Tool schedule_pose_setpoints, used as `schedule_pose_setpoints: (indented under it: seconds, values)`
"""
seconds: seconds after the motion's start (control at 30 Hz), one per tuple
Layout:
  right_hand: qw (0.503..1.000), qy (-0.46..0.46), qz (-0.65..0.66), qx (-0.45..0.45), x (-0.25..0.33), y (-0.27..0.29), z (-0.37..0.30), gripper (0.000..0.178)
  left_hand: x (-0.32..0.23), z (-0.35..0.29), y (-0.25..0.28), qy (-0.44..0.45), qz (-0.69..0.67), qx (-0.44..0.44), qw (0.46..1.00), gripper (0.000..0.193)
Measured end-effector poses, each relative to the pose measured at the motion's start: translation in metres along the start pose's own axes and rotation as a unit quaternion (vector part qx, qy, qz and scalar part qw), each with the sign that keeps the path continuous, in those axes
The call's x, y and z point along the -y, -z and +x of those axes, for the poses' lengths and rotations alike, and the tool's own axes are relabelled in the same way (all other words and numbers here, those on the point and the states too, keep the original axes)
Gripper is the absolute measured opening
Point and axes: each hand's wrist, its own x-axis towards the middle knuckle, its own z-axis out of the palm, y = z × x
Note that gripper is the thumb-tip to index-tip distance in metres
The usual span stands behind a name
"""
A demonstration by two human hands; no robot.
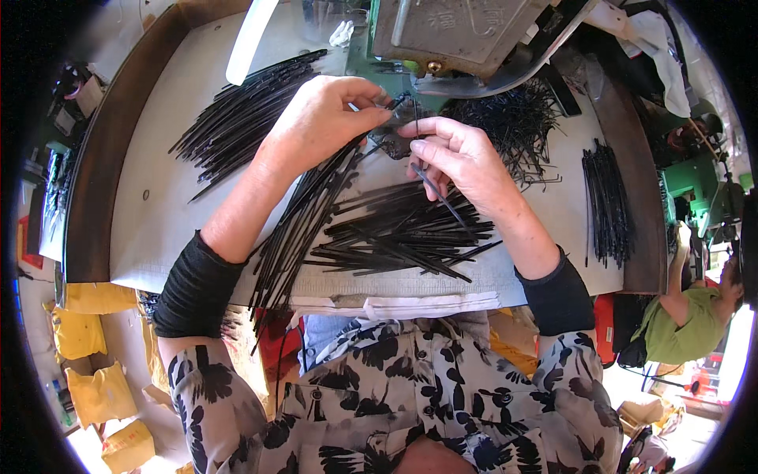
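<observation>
My left hand point(328, 114) is closed, thumb against fingers, on the end of a black strip beside the green base of the machine point(442, 35). A bundle of long black strips point(304, 209) runs from under this hand down over the table's near edge. My right hand point(466, 162) pinches a thin dark piece between thumb and index finger. Its lower fingers curl around another black strip point(446, 201), which slants down to the right. Beneath the hands lies a loose pile of black strips point(395, 237). Small parts at the fingertips are hard to make out.
A large stack of black strips point(245, 110) lies at the left of the pale table point(150, 229). Behind my right hand is a heap of thin bent black pieces point(513, 118). Another bundle point(606, 205) rests by the right wooden rim point(643, 213). A person in green point(679, 324) sits farther right.
</observation>
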Motion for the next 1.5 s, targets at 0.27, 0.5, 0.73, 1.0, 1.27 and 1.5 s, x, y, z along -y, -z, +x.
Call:
schedule_pose_setpoints:
  seconds: [0.27, 0.5, 0.73, 1.0, 1.27, 1.5]
  values:
    - [1.000, -0.001, -0.008, 0.003, -0.005, 0.004, 0.002, 0.031, -0.002, 0.001, -0.004, -0.022, 0.052, -0.020, 0.998, 0.029]
    - [1.000, -0.002, -0.016, 0.001, -0.004, 0.004, 0.000, 0.031, -0.005, -0.001, -0.004, -0.035, 0.069, -0.032, 0.996, 0.028]
    - [1.000, 0.002, -0.013, -0.003, -0.004, 0.005, 0.000, 0.029, 0.001, -0.001, -0.006, -0.055, 0.065, -0.037, 0.996, 0.028]
    - [1.000, -0.017, 0.003, 0.012, -0.004, 0.006, -0.001, 0.031, -0.007, -0.001, 0.001, 0.037, -0.094, 0.031, 0.994, 0.028]
    - [0.993, -0.046, 0.100, 0.052, -0.005, 0.007, -0.001, 0.032, -0.006, 0.001, 0.005, 0.132, -0.155, 0.102, 0.974, 0.027]
    - [0.975, -0.094, 0.079, 0.183, 0.005, -0.004, -0.008, 0.029, -0.004, -0.001, 0.002, 0.102, -0.140, 0.080, 0.982, 0.028]
